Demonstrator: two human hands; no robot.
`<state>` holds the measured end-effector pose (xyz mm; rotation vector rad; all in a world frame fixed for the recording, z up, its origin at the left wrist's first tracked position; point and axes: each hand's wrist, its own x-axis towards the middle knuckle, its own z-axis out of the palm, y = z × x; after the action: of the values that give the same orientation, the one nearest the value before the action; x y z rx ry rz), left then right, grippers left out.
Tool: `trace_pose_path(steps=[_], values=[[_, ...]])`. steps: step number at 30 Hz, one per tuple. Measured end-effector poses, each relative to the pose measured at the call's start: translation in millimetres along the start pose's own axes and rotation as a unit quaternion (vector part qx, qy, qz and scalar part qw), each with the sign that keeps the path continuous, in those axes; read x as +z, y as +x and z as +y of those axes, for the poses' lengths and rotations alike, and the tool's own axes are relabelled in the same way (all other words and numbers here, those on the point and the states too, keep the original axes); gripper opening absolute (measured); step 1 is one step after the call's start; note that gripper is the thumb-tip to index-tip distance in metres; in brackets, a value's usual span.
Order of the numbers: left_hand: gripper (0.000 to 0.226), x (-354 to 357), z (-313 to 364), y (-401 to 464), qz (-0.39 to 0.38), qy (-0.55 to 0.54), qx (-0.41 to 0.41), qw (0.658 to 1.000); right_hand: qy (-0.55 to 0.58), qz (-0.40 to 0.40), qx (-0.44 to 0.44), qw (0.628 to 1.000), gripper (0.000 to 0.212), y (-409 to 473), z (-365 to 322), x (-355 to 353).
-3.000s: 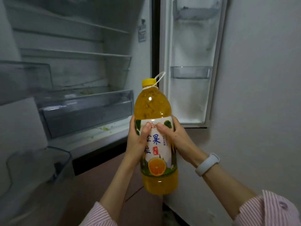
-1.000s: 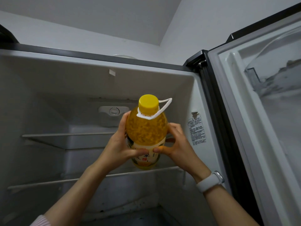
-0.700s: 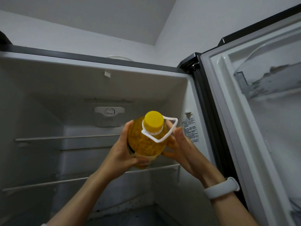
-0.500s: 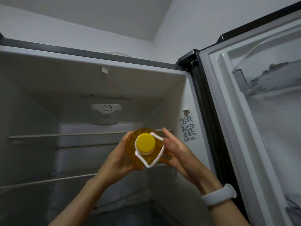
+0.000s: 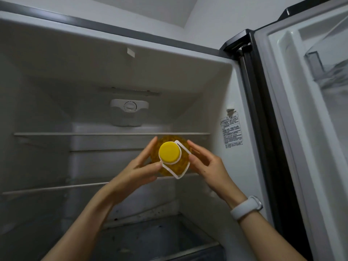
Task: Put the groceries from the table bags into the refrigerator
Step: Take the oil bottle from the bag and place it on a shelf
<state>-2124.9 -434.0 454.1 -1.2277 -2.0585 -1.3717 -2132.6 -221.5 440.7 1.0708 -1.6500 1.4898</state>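
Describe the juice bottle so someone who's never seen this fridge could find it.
Look into the open fridge, right of centre above the middle shelf. The bottle lies between two hands, its yellow cap facing you: the only coloured thing there.

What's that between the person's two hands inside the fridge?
A juice bottle, yellow cap toward the head camera, held between the left hand and right hand.

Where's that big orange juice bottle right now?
The large clear plastic bottle of orange juice with a yellow cap lies cap toward the camera, centre-right of the head view, between the left hand and right hand, at the white fridge's middle shelf.
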Motion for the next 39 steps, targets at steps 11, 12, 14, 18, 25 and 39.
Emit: trace_pose_path(steps=[11, 12, 14, 18, 25, 39], values=[[0.076, 33.5, -16.0, 37.9, 0.156, 0.294, 0.020, 0.943, -0.281, 0.144, -0.110, 0.943, 0.048, -4.8, 20.9, -4.9], [0.076, 36.0, -17.3, 43.5, 0.149, 0.314, 0.011, 0.938, -0.293, 0.146, -0.128, 0.936, 0.046, -5.1, 21.7, -7.4], [0.076, 38.7, -21.9, 55.7, 0.135, 0.327, -0.009, 0.935, -0.360, 0.144, -0.182, 0.904, 0.041, -5.8, 24.7, -13.7], [0.077, 46.5, -23.6, 69.2, 0.111, 0.342, 0.004, 0.933, -0.510, 0.072, -0.229, 0.826, 0.066, -12.0, 38.2, -25.6], [0.054, 42.0, -52.4, 30.5, 0.206, 0.598, 0.068, 0.772, -0.577, 0.091, -0.157, 0.796, 0.059, -17.2, 47.7, -18.9], [0.033, 35.6, -86.8, 6.4, 0.288, 0.655, 0.105, 0.691, -0.600, -0.028, 0.047, 0.798, 0.064, 5.8, 75.7, -5.8]])
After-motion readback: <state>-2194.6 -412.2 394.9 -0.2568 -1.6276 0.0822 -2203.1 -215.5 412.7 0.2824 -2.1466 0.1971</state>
